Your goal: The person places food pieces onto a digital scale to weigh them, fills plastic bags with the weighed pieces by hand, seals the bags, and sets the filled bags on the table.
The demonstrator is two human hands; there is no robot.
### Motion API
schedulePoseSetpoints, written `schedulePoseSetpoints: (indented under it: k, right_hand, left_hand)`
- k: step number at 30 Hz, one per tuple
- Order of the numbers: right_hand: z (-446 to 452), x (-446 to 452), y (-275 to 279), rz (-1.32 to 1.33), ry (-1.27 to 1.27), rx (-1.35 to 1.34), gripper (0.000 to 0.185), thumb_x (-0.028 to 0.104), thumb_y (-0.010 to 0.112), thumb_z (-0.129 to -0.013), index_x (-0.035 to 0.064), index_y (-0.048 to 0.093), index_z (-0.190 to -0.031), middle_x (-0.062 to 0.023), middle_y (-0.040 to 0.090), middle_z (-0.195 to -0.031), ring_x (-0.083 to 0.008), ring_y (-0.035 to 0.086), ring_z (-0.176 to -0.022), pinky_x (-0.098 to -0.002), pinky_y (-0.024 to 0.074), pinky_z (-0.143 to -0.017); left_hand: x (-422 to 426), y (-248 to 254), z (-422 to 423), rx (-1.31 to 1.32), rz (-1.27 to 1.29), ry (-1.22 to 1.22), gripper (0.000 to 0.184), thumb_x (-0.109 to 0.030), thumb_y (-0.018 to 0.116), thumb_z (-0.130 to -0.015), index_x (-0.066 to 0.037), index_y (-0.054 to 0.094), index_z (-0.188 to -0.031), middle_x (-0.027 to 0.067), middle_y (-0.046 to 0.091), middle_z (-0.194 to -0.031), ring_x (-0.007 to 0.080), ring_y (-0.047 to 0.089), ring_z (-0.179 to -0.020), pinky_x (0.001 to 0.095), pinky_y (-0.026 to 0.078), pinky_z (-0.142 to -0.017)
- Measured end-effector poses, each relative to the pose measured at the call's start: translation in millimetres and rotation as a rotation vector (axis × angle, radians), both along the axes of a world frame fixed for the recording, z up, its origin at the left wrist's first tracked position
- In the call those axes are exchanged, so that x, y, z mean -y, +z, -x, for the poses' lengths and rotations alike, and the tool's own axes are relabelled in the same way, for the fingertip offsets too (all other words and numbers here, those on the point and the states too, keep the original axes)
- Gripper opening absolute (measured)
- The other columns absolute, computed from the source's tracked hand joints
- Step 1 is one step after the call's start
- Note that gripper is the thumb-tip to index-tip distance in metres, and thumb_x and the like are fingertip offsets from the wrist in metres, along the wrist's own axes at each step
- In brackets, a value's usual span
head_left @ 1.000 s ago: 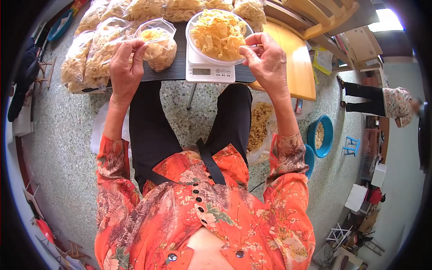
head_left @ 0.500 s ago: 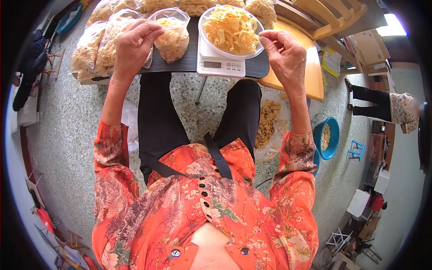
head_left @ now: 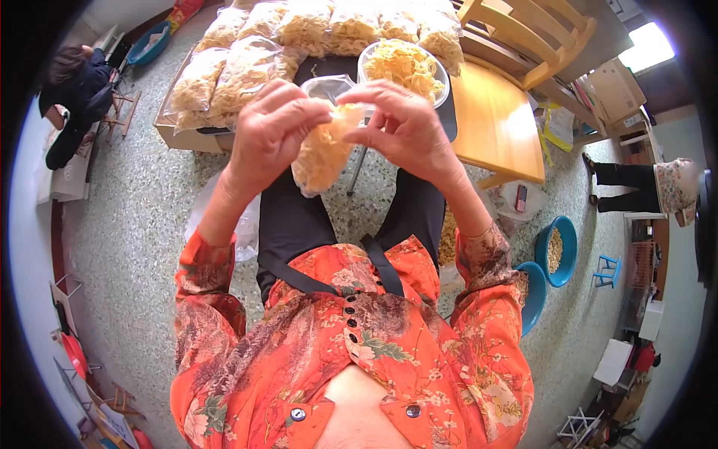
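Note:
A clear plastic bag [head_left: 323,161] of pale yellow dried flakes hangs tilted in front of me, above my lap. My left hand [head_left: 273,131] pinches its upper edge between thumb and fingers. On the other side of the mouth, my right hand [head_left: 404,123] curls its fingers and thumb around the bag's top; the exact contact is slightly blurred. Behind my right hand, a white round bowl [head_left: 446,96] heaped with the same dried flakes [head_left: 404,66] stands over the kitchen scale, which my hand now mostly hides.
Several filled bags [head_left: 250,75] crowd the table's back and left. A wooden chair [head_left: 497,112] adjoins on the right. Blue basins [head_left: 566,251] sit on the floor at right, near a small blue stool [head_left: 607,271]. One person [head_left: 75,97] is at far left, another [head_left: 636,187] at far right.
The bag has come off the table toward my body, held by my left hand. My right hand has left the bowl's rim and moved left to the bag. The camera view has shifted.

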State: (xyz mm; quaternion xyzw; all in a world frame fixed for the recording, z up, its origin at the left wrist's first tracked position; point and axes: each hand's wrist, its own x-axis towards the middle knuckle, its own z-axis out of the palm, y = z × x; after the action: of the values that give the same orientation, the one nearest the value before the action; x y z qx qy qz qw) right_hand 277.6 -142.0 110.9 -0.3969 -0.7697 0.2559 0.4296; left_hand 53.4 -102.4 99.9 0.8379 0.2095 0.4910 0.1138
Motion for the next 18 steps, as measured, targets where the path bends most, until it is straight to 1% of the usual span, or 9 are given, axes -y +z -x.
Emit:
schedulePoseSetpoints:
  k: [5, 8, 9, 10, 12, 14, 16, 17, 18]
  right_hand:
    - [-5, 11, -18, -0.059, 0.021, 0.076, 0.014, 0.011, 0.080, -0.080, 0.0019, 0.071, -0.085, -0.0067, 0.066, -0.094, -0.0174, 0.065, -0.074, -0.0298, 0.0524, -0.066]
    - [-10, 19, -13, -0.084, 0.059, 0.169, 0.012, 0.010, 0.078, -0.082, 0.0021, 0.070, -0.086, -0.0064, 0.066, -0.093, -0.0177, 0.065, -0.075, -0.0303, 0.0522, -0.067]
    - [-13, 20, -10, -0.089, 0.112, 0.140, 0.010, 0.008, 0.076, -0.084, 0.0019, 0.070, -0.089, -0.0057, 0.065, -0.093, -0.0171, 0.064, -0.078, -0.0298, 0.0521, -0.069]
    - [-17, 21, -9, -0.095, 0.112, 0.141, 0.010, 0.008, 0.076, -0.084, 0.0019, 0.070, -0.089, -0.0057, 0.065, -0.093, -0.0171, 0.064, -0.078, -0.0298, 0.0521, -0.069]
    - [-32, 17, -9, 0.012, 0.193, 0.013, 0.009, 0.006, 0.073, -0.086, 0.0010, 0.069, -0.092, -0.0055, 0.064, -0.094, -0.0158, 0.063, -0.082, -0.0293, 0.0519, -0.072]
    - [-40, 16, -13, 0.056, 0.239, -0.023, 0.010, 0.003, 0.070, -0.088, 0.0005, 0.067, -0.097, -0.0053, 0.064, -0.095, -0.0153, 0.062, -0.083, -0.0300, 0.0519, -0.074]
    - [-45, 15, -17, 0.284, 0.355, -0.185, 0.014, 0.006, 0.070, -0.089, 0.0017, 0.065, -0.101, -0.0043, 0.063, -0.097, -0.0146, 0.061, -0.083, -0.0295, 0.0515, -0.074]
    - [-49, 13, -17, 0.284, 0.352, -0.188, 0.014, 0.006, 0.070, -0.089, 0.0017, 0.065, -0.101, -0.0043, 0.063, -0.097, -0.0146, 0.061, -0.083, -0.0295, 0.0515, -0.074]
    - [-52, 13, -15, 0.212, 0.280, -0.030, 0.018, 0.010, 0.072, -0.088, 0.0028, 0.065, -0.102, -0.0036, 0.062, -0.096, -0.0147, 0.061, -0.083, -0.0292, 0.0512, -0.073]
  left_hand:
    - [19, -10, 5, -0.054, -0.037, -0.050, 0.012, 0.000, 0.075, -0.076, -0.004, 0.070, -0.087, 0.0079, 0.064, -0.081, 0.0268, 0.061, -0.077, 0.0358, 0.050, -0.068]
    - [26, 2, 18, -0.230, 0.141, -0.157, 0.014, -0.002, 0.079, -0.076, -0.002, 0.068, -0.085, 0.0090, 0.067, -0.088, 0.0226, 0.062, -0.079, 0.0334, 0.050, -0.067]
    - [31, 4, 20, -0.231, 0.334, -0.218, 0.015, 0.000, 0.079, -0.076, -0.002, 0.065, -0.081, 0.0102, 0.067, -0.097, 0.0204, 0.063, -0.083, 0.0323, 0.050, -0.067]
    - [32, 8, 22, -0.231, 0.328, -0.216, 0.015, 0.000, 0.079, -0.076, -0.002, 0.065, -0.081, 0.0102, 0.067, -0.097, 0.0204, 0.063, -0.083, 0.0323, 0.050, -0.067]
    - [27, 14, 18, -0.230, 0.500, -0.417, 0.017, 0.002, 0.077, -0.077, -0.001, 0.061, -0.078, 0.0112, 0.066, -0.103, 0.0189, 0.063, -0.085, 0.0307, 0.050, -0.067]
    - [23, 4, 16, -0.264, 0.432, -0.483, 0.017, 0.001, 0.075, -0.079, -0.001, 0.058, -0.082, 0.0117, 0.066, -0.102, 0.0192, 0.064, -0.081, 0.0310, 0.050, -0.066]
    - [23, -6, 12, -0.320, 0.379, -0.439, 0.017, -0.001, 0.074, -0.082, -0.002, 0.058, -0.089, 0.0112, 0.067, -0.097, 0.0224, 0.064, -0.076, 0.0328, 0.051, -0.065]
    - [20, -8, 12, -0.346, 0.245, -0.362, 0.018, -0.004, 0.072, -0.085, -0.003, 0.057, -0.092, 0.0106, 0.064, -0.085, 0.0272, 0.063, -0.068, 0.0343, 0.050, -0.061]
    - [20, -7, 11, -0.349, 0.247, -0.364, 0.018, -0.004, 0.072, -0.085, -0.003, 0.057, -0.092, 0.0106, 0.064, -0.085, 0.0272, 0.063, -0.068, 0.0343, 0.050, -0.061]
